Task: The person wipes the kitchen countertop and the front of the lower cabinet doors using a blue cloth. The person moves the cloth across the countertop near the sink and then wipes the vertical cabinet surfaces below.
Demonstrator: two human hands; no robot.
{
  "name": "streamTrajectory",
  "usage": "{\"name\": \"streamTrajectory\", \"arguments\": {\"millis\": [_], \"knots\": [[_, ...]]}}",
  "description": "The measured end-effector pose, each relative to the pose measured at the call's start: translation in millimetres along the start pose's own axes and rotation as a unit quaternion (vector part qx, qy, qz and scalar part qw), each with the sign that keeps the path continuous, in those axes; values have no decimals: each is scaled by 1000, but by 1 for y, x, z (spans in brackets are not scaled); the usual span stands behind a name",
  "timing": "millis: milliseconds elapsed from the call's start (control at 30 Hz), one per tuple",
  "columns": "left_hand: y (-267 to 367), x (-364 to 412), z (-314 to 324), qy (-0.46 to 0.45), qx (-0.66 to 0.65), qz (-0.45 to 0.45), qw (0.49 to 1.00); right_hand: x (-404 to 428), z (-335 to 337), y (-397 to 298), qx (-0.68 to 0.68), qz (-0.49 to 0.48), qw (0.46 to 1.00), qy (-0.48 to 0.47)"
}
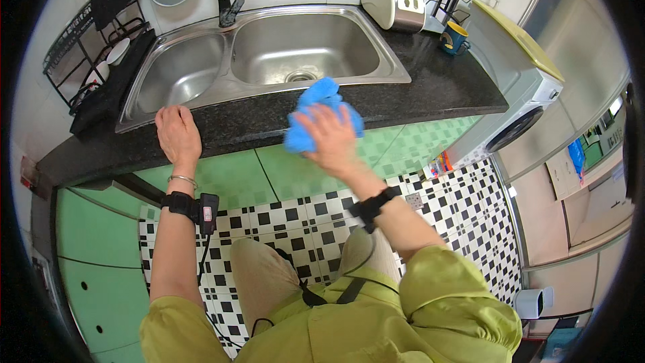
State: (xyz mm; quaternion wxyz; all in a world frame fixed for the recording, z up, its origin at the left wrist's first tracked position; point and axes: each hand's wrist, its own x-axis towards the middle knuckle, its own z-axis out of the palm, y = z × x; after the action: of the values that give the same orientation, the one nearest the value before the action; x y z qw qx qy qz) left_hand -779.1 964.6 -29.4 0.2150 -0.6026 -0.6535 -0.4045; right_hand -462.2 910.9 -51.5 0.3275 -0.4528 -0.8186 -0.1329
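A blue cloth [322, 92] lies bunched over the front edge of the black stone countertop [398, 92], just before the larger basin of the steel double sink [302, 43]. On the cloth rests my right hand [327, 136], pressing it with spread, slightly blurred fingers. My left hand [177, 133] leans on the counter's front edge by the smaller basin, its fingers bent down against the sink's rim; nothing shows in it, though its palm side is hidden. Both basins hold no dishes.
A black faucet [226, 5] stands behind the sink. To the left is a black dish rack [83, 55] with white bowls. A toaster [395, 2], a blue mug [455, 39] and a washing machine [519, 91] are at the right. Green cabinet doors [232, 179] lie below the counter.
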Motion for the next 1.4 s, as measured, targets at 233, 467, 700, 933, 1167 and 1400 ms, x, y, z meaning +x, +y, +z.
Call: {"name": "streamTrajectory", "arguments": {"millis": [233, 467, 700, 933, 1167, 1400], "knots": [[14, 0, -1, -7, -8, -2, 1000, -96, -84, 177, -182, 271, 943, 66], [7, 0, -2, 1, 23, 1, 1000, -35, -6, 57, -129, 234, 958, 106], [14, -1, -1, -17, -3, 6, 1000, 23, 33, -46, -76, 86, 992, 60], [9, -1, -4, -36, -32, -6, 999, 22, 25, -37, -101, 46, 993, 39], [4, 2, -3, -24, -95, 15, 995, 27, 41, -43, -96, 86, 989, 69], [1, 2, -11, -28, -159, 22, 987, 19, 45, -35, -90, 82, 991, 60]]}}
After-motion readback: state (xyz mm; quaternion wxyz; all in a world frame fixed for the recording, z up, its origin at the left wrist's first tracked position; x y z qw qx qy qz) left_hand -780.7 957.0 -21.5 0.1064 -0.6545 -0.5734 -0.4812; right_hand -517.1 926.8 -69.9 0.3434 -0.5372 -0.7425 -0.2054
